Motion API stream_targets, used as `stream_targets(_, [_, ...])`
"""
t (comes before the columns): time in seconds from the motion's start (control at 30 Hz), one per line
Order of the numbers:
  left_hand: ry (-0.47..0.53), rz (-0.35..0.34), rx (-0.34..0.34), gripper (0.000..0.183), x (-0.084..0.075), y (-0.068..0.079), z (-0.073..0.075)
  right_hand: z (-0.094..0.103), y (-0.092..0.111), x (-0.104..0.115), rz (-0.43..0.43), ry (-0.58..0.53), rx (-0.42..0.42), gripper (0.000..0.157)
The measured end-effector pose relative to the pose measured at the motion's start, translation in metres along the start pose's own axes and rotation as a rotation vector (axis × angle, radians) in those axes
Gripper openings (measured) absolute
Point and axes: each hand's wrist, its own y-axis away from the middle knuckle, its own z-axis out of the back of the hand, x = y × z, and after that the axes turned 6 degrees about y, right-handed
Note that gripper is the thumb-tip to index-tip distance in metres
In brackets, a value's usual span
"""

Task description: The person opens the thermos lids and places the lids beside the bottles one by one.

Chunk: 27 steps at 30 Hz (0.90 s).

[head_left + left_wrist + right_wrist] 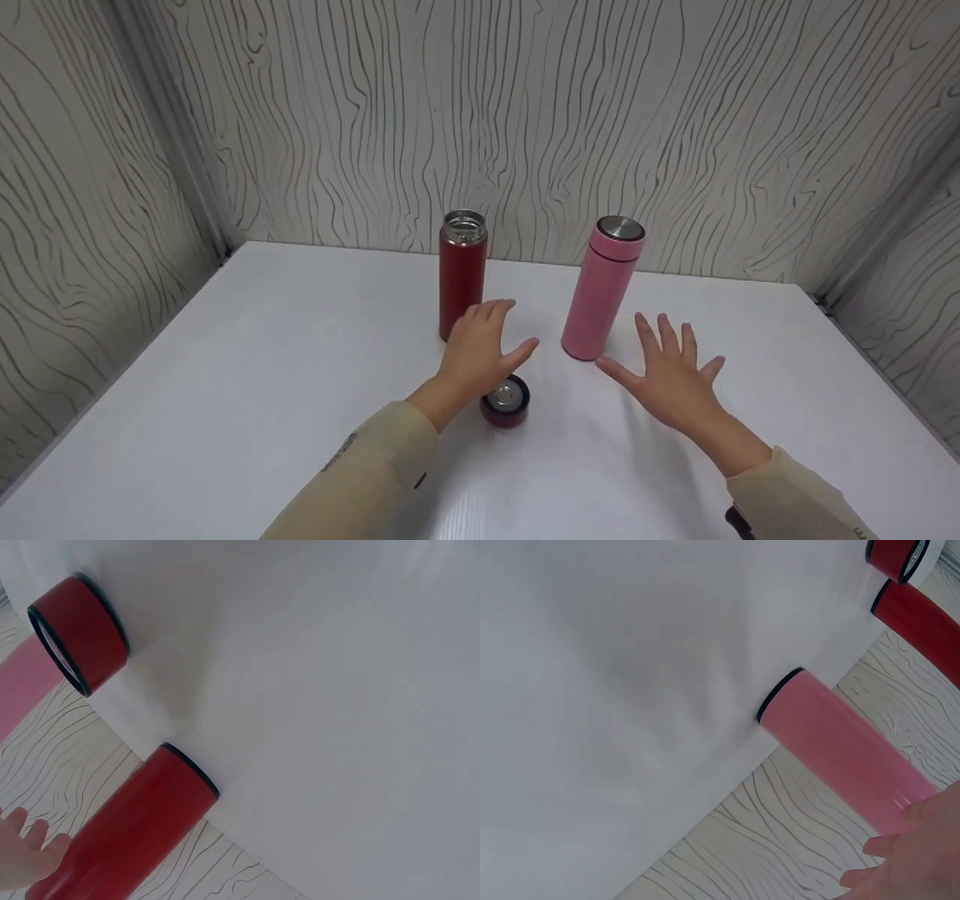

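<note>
In the head view a red thermos bottle point(461, 277) stands upright with its steel mouth uncovered. My left hand point(478, 345) is spread in front of it, fingers overlapping its lower part in this view. The red lid point(505, 403) rests on the table just below that hand, its inner side facing up. A pink thermos bottle point(602, 289) stands to the right, capped with a steel-topped lid. Beside its base my right hand point(671, 382) is held with fingers spread and nothing in it. The right wrist view has the fingers overlapping the pink bottle point(847, 750).
Both bottles and the lid are on a white table point(315, 322). A wood-grain patterned panel point(525, 112) rises behind it, with similar panels at left and right.
</note>
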Motion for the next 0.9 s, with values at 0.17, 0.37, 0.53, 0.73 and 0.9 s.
stream_targets(0.17, [0.034,0.036,0.015,0.063,-0.012,-0.016,-0.01,0.006,0.001,-0.018,-0.045,0.009,0.012,0.098])
stream_targets(0.37, [0.104,0.114,0.03,0.066,-0.033,-0.039,-0.023,0.014,0.002,-0.04,-0.08,0.001,0.001,0.1])
stream_targets(0.53, [0.164,0.18,0.021,0.069,-0.048,-0.057,-0.034,0.019,0.002,-0.053,-0.109,-0.006,-0.016,0.1])
stream_targets(0.73, [0.26,0.271,-0.004,0.077,-0.058,-0.072,-0.052,0.019,0.002,-0.061,-0.126,-0.012,-0.024,0.099])
stream_targets(0.9, [0.331,0.333,-0.013,0.085,-0.061,-0.082,-0.062,0.02,0.001,-0.062,-0.121,-0.015,-0.04,0.098])
